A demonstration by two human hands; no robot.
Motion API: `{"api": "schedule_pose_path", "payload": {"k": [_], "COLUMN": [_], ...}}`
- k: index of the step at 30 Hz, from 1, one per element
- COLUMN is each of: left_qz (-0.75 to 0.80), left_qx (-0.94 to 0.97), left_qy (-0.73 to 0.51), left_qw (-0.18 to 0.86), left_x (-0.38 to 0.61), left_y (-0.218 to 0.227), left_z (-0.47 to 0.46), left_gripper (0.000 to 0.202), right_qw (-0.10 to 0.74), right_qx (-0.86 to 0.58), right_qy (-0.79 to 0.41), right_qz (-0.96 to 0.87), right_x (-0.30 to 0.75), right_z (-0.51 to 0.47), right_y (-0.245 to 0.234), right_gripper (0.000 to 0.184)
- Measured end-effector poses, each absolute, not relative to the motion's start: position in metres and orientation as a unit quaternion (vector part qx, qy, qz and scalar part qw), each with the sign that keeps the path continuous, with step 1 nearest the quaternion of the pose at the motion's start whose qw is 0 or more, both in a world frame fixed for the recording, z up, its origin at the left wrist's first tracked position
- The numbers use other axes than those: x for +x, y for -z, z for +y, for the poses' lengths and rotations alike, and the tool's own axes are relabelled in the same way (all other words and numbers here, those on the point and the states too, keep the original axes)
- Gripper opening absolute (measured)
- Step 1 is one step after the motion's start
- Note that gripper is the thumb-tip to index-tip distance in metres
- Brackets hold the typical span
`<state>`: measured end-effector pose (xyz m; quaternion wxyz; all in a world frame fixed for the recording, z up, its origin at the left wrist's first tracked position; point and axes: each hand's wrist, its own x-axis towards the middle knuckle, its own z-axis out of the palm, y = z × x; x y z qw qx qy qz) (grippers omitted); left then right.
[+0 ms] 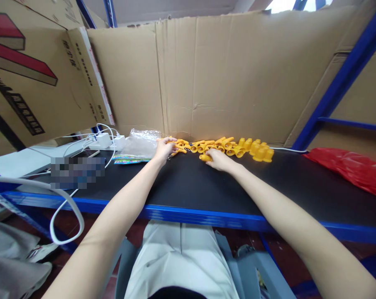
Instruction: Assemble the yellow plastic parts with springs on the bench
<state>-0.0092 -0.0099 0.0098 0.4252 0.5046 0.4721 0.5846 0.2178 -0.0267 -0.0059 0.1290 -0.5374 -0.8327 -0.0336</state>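
Note:
My left hand [163, 150] reaches to the left end of a row of yellow plastic pieces [182, 144], its fingers bent and close together among them. What they grip there is too small to make out. Small dark metal bits, perhaps chain or rings, show beside these pieces. Closed around a short, rounded yellow plastic piece [206, 158] is my right hand [218, 160], just in front of the row. Behind it lie several yellow flared pieces [230, 152] with round open ends facing me. Farther right, yellow stepped cup-shaped pieces [262, 152] stand bunched together.
A clear plastic bag [138, 143] with a colourful edge lies left of my left hand. White chargers [104, 140] and cables are farther left. A red plastic bag [346, 168] sits on the black tabletop [188, 187] at right. Cardboard [238, 79] walls the back.

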Motion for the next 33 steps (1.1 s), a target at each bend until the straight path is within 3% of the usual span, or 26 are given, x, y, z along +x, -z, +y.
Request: {"api": "schedule_pose_path", "payload": {"k": [5,14,33], "left_qz": [0.466,0.454,0.458], "left_qx": [0.504,0.487,0.488], "left_qy": [-0.567,-0.557,-0.557], "left_qw": [0.457,0.497,0.491], "left_x": [-0.0096,-0.0044,-0.0045], "left_y": [-0.0076,-0.0114,-0.0058], "left_z": [-0.0078,-0.0168,-0.0124], "left_gripper": [0.022,0.02,0.021], "right_qw": [0.141,0.202,0.219], "right_qx": [-0.538,-0.506,-0.53], "right_qy": [0.002,0.004,0.002], "right_qz": [-0.831,-0.838,-0.819], "right_x": [0.2207,0.2142,0.2139], "right_z": [-0.027,-0.0255,-0.0251], "right_y": [0.0029,0.0099,0.0101], "right_gripper": [0.012,0.031,0.026]}}
